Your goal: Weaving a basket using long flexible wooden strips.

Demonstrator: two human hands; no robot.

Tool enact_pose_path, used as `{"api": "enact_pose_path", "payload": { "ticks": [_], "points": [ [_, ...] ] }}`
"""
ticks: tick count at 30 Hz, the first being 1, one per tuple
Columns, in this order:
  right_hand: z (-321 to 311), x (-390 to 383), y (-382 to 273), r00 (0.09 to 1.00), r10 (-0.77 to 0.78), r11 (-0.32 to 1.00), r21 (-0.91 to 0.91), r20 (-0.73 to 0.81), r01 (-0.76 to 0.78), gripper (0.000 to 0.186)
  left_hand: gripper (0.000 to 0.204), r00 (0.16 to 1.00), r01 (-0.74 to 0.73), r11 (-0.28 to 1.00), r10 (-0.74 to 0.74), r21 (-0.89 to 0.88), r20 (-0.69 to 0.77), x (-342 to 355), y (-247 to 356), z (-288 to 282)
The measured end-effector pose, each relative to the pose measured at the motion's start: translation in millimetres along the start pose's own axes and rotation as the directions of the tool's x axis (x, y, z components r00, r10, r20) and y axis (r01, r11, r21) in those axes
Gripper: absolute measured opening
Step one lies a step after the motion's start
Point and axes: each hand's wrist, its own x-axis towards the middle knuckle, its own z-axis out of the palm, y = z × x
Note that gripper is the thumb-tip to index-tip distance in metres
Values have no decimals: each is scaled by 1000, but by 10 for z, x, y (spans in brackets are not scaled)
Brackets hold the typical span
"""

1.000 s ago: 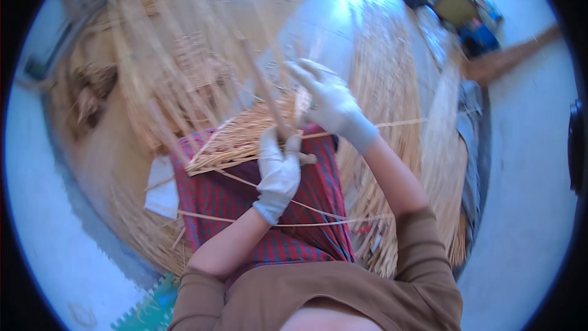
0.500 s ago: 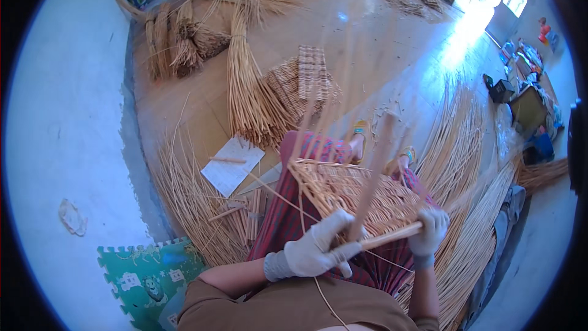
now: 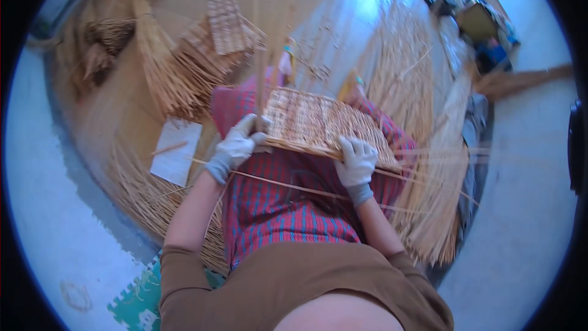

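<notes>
A rectangular woven wicker panel (image 3: 324, 124) rests over my lap, its near edge toward me. My left hand (image 3: 240, 141), in a pale glove with a grey cuff, grips the panel's near left corner. Close to those fingers, upright stakes (image 3: 260, 67) rise from the panel, smeared by motion. My right hand (image 3: 356, 162), gloved the same way, is closed over the near edge, right of its middle, with its fingers partly hidden. A long thin wicker strand (image 3: 288, 185) runs across my lap below the panel. More loose ends stick out from the right side, blurred.
Long loose rods (image 3: 401, 79) lie along my right, beside dark cloth (image 3: 474, 141). At my left are more rods (image 3: 138, 184), a white paper sheet (image 3: 177, 159) and a green foam mat (image 3: 131, 303). Ahead stand a tied bundle (image 3: 162, 55) and finished-looking woven panels (image 3: 226, 27).
The panel has turned and lies flatter, farther from my body. My left hand has moved forward and left to its corner; my right hand has shifted forward and left along its edge. The view has shifted.
</notes>
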Motion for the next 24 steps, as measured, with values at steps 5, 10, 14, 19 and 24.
{"api": "enact_pose_path", "payload": {
  "ticks": [5,10,14,19,24],
  "points": [
    [-490,95,-421,998,-63,983,170,-11,64,53,29,997,69,991,-64,-118,51,57,149,34],
    [-509,209,-655,959,162,906,351,232,-238,27,27,990,58,988,-38,-146,136,106,104,4],
    [-242,264,-707,833,402,250,830,379,-498,40,23,962,108,975,-54,-194,267,129,110,-83],
    [19,1130,-811,985,145,748,662,-92,-48,67,17,967,114,989,-90,-90,239,135,69,-44],
    [-68,1455,-1090,981,98,711,702,-170,50,67,16,975,158,985,-145,-66,166,139,140,51]
  ]
}}
